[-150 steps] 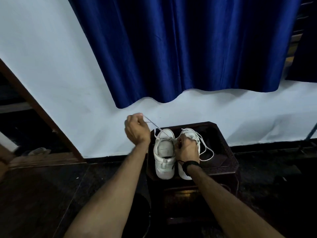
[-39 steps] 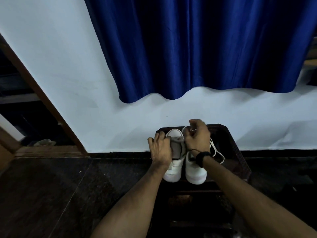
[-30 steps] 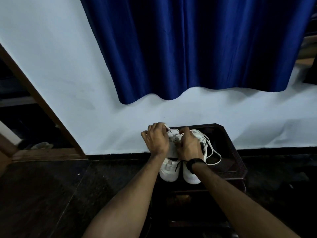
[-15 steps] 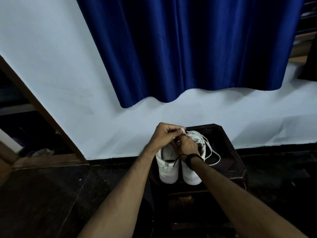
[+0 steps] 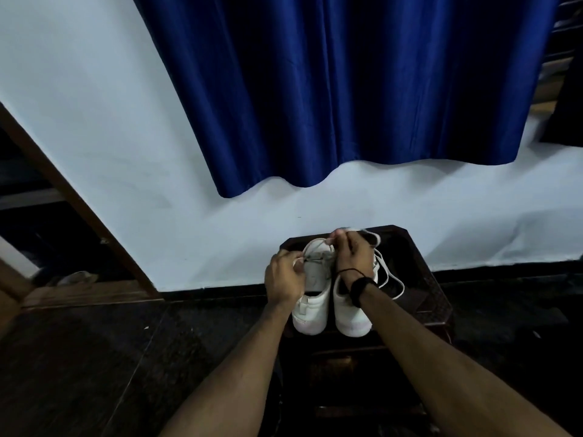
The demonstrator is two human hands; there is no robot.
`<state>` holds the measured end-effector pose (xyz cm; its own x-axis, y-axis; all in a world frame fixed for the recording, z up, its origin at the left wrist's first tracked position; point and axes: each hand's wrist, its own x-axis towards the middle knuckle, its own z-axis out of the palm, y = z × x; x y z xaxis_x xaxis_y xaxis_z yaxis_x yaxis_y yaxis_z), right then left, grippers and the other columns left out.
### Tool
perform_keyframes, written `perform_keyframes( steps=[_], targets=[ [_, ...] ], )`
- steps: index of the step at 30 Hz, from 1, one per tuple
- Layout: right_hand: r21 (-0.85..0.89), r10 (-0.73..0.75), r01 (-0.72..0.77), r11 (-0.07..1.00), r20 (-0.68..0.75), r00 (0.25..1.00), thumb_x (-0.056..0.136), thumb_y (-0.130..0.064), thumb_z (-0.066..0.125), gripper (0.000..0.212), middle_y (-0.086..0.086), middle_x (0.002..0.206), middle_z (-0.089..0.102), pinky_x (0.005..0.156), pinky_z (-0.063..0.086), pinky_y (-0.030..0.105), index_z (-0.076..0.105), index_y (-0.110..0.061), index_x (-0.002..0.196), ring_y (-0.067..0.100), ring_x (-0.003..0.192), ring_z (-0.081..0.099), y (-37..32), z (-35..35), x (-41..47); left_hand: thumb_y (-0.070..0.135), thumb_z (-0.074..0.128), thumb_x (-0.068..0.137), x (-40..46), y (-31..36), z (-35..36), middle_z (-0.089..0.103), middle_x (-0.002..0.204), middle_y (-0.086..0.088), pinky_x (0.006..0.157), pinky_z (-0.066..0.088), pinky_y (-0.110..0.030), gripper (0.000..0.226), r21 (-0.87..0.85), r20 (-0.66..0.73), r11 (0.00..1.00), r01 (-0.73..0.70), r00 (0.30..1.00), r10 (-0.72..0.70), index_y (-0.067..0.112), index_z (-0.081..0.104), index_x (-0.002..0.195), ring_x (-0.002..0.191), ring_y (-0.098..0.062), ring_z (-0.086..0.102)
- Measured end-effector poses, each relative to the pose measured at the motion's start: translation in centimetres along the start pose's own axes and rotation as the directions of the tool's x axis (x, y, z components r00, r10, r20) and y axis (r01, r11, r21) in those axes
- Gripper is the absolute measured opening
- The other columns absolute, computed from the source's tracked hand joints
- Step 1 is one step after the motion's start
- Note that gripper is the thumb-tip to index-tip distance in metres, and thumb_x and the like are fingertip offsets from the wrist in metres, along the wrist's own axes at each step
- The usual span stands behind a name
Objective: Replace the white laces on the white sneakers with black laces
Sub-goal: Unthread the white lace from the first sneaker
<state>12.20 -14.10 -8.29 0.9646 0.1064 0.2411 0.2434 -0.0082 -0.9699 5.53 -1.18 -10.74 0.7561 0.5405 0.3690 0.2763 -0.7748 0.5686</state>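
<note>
Two white sneakers stand side by side, toes toward me, on a dark wooden stool (image 5: pixel 432 298). My left hand (image 5: pixel 284 277) is at the left sneaker (image 5: pixel 310 313) and pinches a thin lace end at its eyelets. My right hand (image 5: pixel 353 257) pinches another lace end above the opening of the left sneaker and hides much of the right sneaker (image 5: pixel 350 320). A loose white lace (image 5: pixel 392 280) trails from the right sneaker over the stool. A black band sits on my right wrist.
A white wall (image 5: pixel 104 127) rises right behind the stool, with a blue curtain (image 5: pixel 331 89) hanging above. A brown door frame (image 5: pixel 79 203) slants at the left. The floor (image 5: pixel 94 357) is dark tile.
Both hands have parted: my left hand dropped to the left side of the left sneaker and my right hand rose over its opening, each with a lace end.
</note>
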Motion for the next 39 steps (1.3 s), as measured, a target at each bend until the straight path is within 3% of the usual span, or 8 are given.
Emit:
perform_keyframes(
  steps=[3, 5, 7, 10, 16, 24, 28, 39],
  targets=[
    [0.198, 0.103, -0.083, 0.977, -0.091, 0.991, 0.1, -0.028, 0.048, 0.025, -0.001, 0.075, 0.073, 0.06, 0.05, 0.029, 0.067, -0.019, 0.086, 0.014, 0.058, 0.058, -0.7, 0.1, -0.3, 0.017, 0.058, 0.089, -0.1, 0.6, -0.2, 0.07, 0.1, -0.003, 0.077, 0.05, -0.035, 0.021, 0.07, 0.007, 0.997, -0.028, 1.0, 0.028, 0.024, 0.072, 0.103, 0.094, -0.028, 0.063],
    [0.167, 0.137, -0.128, 0.978, -0.045, 0.99, 0.097, -0.031, 0.054, 0.02, -0.002, 0.084, 0.074, 0.071, 0.054, 0.031, 0.069, -0.017, 0.097, 0.011, 0.069, 0.064, -1.0, 0.1, -0.5, 0.019, 0.057, 0.089, -0.1, 0.8, -0.3, 0.072, 0.099, -0.004, 0.076, 0.051, -0.035, 0.021, 0.086, 0.008, 0.996, -0.022, 1.0, 0.021, 0.024, 0.071, 0.103, 0.092, -0.03, 0.065],
    [-0.068, 0.13, -0.13, 0.989, -0.004, 0.991, 0.09, -0.037, 0.064, 0.023, -0.002, 0.088, 0.074, 0.082, 0.054, 0.033, 0.07, -0.017, 0.1, 0.014, 0.084, 0.068, -1.2, -0.2, -0.8, 0.019, 0.056, 0.087, -0.3, 0.8, -0.2, 0.073, 0.096, -0.007, 0.076, 0.051, -0.036, 0.021, 0.099, -0.016, 0.995, -0.003, 1.0, 0.004, 0.023, 0.071, 0.102, 0.09, -0.032, 0.065],
    [-0.481, 0.031, -0.032, 0.876, -0.011, 0.999, 0.085, -0.041, 0.065, 0.025, 0.005, 0.078, 0.072, 0.068, 0.047, 0.028, 0.07, -0.017, 0.08, 0.025, 0.08, 0.067, -1.7, -0.5, -1.9, 0.017, 0.056, 0.084, -0.3, 0.8, 0.1, 0.073, 0.092, -0.01, 0.074, 0.052, -0.039, 0.02, 0.091, -0.048, 0.995, 0.034, 0.998, -0.03, 0.021, 0.07, 0.098, 0.087, -0.035, 0.065],
    [-0.766, -0.161, 0.215, 0.606, 0.147, 0.976, 0.087, -0.056, 0.049, 0.056, 0.012, 0.064, 0.063, 0.057, 0.038, 0.03, 0.053, -0.014, 0.051, 0.034, 0.07, 0.062, -3.8, -0.4, -1.8, 0.022, 0.056, 0.084, -0.6, 0.6, 0.6, 0.071, 0.087, -0.009, 0.065, 0.051, -0.04, 0.015, 0.061, -0.114, 0.996, 0.07, 0.992, -0.063, 0.02, 0.068, 0.092, 0.081, -0.036, 0.065],
    [-0.718, 0.035, 0.507, 0.477, 0.592, 0.806, 0.085, -0.026, 0.058, 0.032, 0.009, 0.114, 0.065, 0.083, 0.053, 0.037, 0.065, -0.021, 0.115, 0.032, 0.104, 0.063, -4.9, 1.2, 0.4, 0.022, 0.053, 0.086, -0.8, 0.0, 1.3, 0.07, 0.086, -0.009, 0.062, 0.05, -0.038, 0.015, -0.038, -0.138, 0.994, 0.101, 0.985, -0.105, 0.021, 0.064, 0.096, 0.083, -0.034, 0.064],
    [-0.776, 0.12, 0.547, 0.315, 0.604, 0.788, 0.092, -0.024, 0.054, 0.026, 0.015, 0.116, 0.063, 0.083, 0.05, 0.037, 0.066, -0.016, 0.113, 0.035, 0.108, 0.062, -4.2, 2.1, 0.8, 0.019, 0.053, 0.086, -0.8, -0.2, 1.4, 0.07, 0.087, -0.01, 0.064, 0.05, -0.039, 0.018, -0.06, -0.144, 0.993, 0.098, 0.984, -0.106, 0.021, 0.066, 0.098, 0.084, -0.034, 0.064],
    [-0.72, 0.004, 0.639, 0.27, 0.664, 0.748, 0.086, -0.028, 0.062, 0.03, 0.009, 0.115, 0.061, 0.09, 0.044, 0.033, 0.068, -0.014, 0.112, 0.028, 0.111, 0.055, -4.5, 0.0, 3.1, 0.019, 0.055, 0.089, -0.8, 0.2, 1.5, 0.069, 0.092, -0.014, 0.069, 0.048, -0.04, 0.02, -0.049, -0.179, 0.991, 0.125, 0.975, -0.132, 0.023, 0.068, 0.104, 0.088, -0.037, 0.063]
  ],
)
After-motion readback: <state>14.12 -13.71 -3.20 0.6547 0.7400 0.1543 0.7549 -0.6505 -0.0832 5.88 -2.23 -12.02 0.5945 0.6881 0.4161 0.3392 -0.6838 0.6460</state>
